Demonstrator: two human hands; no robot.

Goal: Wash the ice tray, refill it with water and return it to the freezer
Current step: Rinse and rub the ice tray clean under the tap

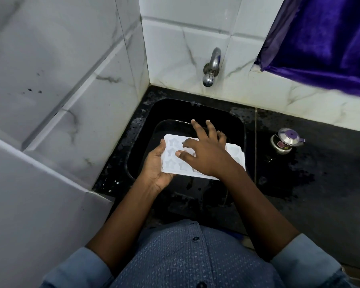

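Over the black sink [216, 113], left hand [154, 169] grips one end of the white star-mould ice tray [172, 155], right hand [205, 151] spread flat on it; steel pot [283, 145] sticker unreadable.

Light is dim and soft. White tiles [195, 38] beyond the fingers [197, 128] are brightest; the black sink [236, 125] under them loses detail. The tap [211, 67] past them carries a small glint. Tile lines bow toward the edges.
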